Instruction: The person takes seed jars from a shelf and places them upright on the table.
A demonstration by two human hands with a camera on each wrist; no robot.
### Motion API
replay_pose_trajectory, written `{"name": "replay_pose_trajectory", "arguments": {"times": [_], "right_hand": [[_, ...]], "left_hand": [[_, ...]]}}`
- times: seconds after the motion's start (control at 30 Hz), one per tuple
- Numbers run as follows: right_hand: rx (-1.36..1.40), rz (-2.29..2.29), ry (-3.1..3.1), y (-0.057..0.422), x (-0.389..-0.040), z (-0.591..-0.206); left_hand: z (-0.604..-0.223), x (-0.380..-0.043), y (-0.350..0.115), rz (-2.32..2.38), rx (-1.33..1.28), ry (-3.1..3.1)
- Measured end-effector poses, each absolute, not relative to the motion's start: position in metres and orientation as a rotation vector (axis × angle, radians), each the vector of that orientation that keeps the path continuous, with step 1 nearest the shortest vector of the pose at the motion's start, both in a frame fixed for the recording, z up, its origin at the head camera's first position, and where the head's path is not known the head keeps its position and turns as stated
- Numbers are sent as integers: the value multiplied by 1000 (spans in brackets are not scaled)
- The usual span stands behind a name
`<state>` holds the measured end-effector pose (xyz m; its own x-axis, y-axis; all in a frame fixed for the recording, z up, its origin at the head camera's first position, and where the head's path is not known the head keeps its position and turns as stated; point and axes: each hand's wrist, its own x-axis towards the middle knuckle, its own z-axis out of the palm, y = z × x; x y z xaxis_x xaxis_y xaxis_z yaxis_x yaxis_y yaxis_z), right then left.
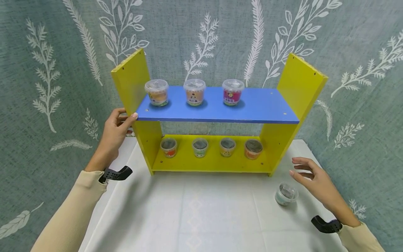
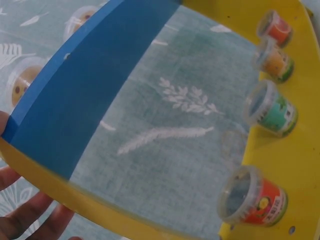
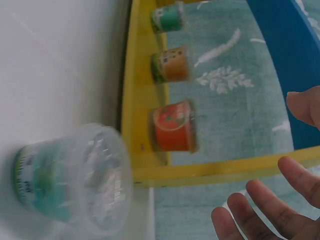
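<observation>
A small shelf unit with yellow sides (image 1: pixel 303 85) and a blue upper board (image 1: pixel 201 112) stands upright on the table. My left hand (image 1: pixel 114 132) grips its left side panel, thumb at the blue board's front corner and fingers around the outside. To the right of the unit, my right hand (image 1: pixel 318 182) hovers with loosely bent fingers and holds nothing. Just left of and below that hand, a clear plastic cup (image 1: pixel 286 194) with a green label sits on the white cloth. In the right wrist view, the cup (image 3: pixel 75 180) appears close up, apart from the fingers (image 3: pixel 265 197).
Three lidded cups with seed labels, one of them pink (image 1: pixel 233 92), stand on the blue board. Several more, including a red-labelled cup (image 1: pixel 169 147), line the yellow bottom board (image 1: pixel 211 166). A green leaf-patterned curtain (image 1: pixel 72 87) hangs behind the white-covered table (image 1: pixel 201 210).
</observation>
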<state>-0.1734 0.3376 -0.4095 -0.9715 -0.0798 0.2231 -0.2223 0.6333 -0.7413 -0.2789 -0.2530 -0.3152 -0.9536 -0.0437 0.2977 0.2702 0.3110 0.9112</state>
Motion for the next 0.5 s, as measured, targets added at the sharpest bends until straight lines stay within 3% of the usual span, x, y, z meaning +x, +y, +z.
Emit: {"name": "replay_pose_trajectory", "arguments": {"times": [0.5], "right_hand": [[429, 1287, -2572, 311, -191, -370]], "left_hand": [[-315, -279, -253, -1682, -206, -2321]]}}
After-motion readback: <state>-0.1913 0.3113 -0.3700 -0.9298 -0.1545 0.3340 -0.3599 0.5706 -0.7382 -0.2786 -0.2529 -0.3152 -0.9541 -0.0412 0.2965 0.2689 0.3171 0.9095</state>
